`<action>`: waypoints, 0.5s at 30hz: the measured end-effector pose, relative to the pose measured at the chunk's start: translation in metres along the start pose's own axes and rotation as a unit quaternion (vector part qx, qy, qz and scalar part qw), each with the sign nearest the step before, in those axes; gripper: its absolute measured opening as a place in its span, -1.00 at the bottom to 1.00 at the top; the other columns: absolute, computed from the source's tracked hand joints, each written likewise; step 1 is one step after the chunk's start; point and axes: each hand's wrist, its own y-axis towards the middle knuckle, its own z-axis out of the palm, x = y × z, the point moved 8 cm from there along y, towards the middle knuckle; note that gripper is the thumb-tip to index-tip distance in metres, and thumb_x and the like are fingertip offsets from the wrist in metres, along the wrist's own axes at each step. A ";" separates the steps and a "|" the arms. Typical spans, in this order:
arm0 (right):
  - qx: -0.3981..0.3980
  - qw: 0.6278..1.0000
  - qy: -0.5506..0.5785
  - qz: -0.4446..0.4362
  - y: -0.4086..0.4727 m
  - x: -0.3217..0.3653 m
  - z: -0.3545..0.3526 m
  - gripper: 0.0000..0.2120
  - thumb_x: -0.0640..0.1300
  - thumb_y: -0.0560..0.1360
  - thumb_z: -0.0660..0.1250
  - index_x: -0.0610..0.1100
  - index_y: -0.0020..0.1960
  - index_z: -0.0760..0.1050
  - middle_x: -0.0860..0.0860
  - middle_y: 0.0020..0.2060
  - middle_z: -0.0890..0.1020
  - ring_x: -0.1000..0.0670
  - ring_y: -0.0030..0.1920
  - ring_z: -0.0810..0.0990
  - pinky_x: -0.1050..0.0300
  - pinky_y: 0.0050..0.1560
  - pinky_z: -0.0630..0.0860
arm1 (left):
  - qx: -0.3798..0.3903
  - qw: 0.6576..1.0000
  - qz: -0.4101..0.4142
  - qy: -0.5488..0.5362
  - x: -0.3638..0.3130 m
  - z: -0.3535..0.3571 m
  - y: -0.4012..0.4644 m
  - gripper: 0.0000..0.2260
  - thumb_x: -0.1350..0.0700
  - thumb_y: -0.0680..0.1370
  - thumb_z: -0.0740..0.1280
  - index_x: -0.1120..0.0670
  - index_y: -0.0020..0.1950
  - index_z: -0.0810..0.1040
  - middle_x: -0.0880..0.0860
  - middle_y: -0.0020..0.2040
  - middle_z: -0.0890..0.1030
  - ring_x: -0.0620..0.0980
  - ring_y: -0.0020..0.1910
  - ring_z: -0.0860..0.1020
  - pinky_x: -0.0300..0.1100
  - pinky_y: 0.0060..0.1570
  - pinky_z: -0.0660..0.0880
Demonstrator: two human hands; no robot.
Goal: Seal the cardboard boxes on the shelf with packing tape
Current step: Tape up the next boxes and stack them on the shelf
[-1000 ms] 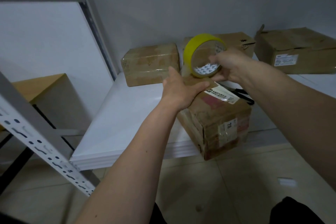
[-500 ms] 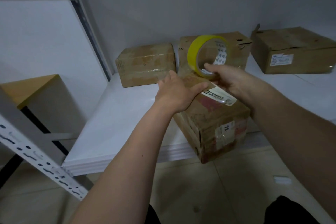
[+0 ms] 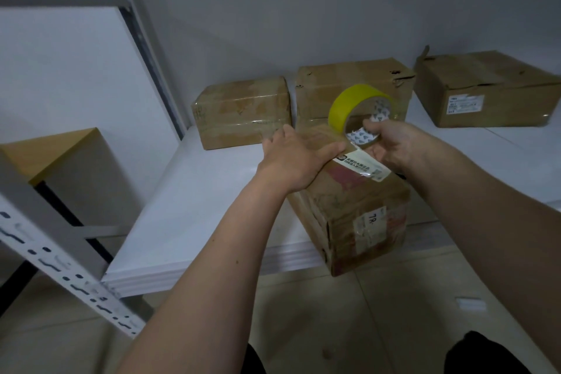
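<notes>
A worn cardboard box (image 3: 361, 215) with a white label sits at the front edge of the white shelf (image 3: 188, 209), overhanging it slightly. My left hand (image 3: 297, 161) lies flat on the box's top, fingers straight, pressing it down. My right hand (image 3: 391, 146) grips a yellow roll of packing tape (image 3: 349, 103) through its core, holding it upright just above the far end of the box top. Whether tape is stuck to the box I cannot make out.
Three more cardboard boxes stand at the back of the shelf: a small one (image 3: 243, 115) on the left, a torn one (image 3: 349, 82) behind the tape, a labelled one (image 3: 491, 88) on the right. A perforated grey shelf upright (image 3: 60, 261) slants at the left. Tiled floor lies below.
My right hand has lowered the tape roll toward the box top and drawn it slightly nearer. My left hand has stayed flat on the box.
</notes>
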 end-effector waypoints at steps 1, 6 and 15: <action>0.003 1.000 -0.004 0.007 -0.003 -0.002 0.002 -0.74 -0.12 0.65 0.12 -0.31 -0.04 0.40 -0.25 -0.47 0.62 -0.17 -0.54 0.62 0.04 -0.68 0.47 | 0.000 1.000 -0.006 -0.021 0.002 0.000 0.000 -0.16 -0.35 0.50 0.25 0.20 0.56 0.16 0.16 0.53 0.22 0.17 0.51 0.16 0.02 0.47 0.15; -0.049 0.977 -0.199 -0.065 -0.012 -0.005 -0.005 -0.79 -0.13 0.62 0.21 -0.17 -0.17 0.41 -0.10 -0.50 0.53 0.10 -0.70 0.45 0.38 -0.72 0.24 | -0.012 0.984 -0.041 -0.173 0.017 0.005 -0.003 -0.06 -0.41 0.28 0.44 0.11 0.48 0.32 0.10 0.44 0.32 0.11 0.47 0.28 0.05 0.39 0.37; 0.022 0.958 -0.235 -0.164 -0.038 0.016 0.056 -0.75 0.05 0.57 0.21 -0.09 -0.02 0.56 -0.10 -0.13 0.69 -0.08 -0.17 0.64 0.10 -0.10 0.54 | -0.027 0.878 -0.027 -0.477 0.054 0.012 -0.021 0.06 -0.37 0.13 0.57 0.02 0.51 0.31 0.00 0.31 0.57 -0.04 0.17 0.62 -0.04 0.17 0.58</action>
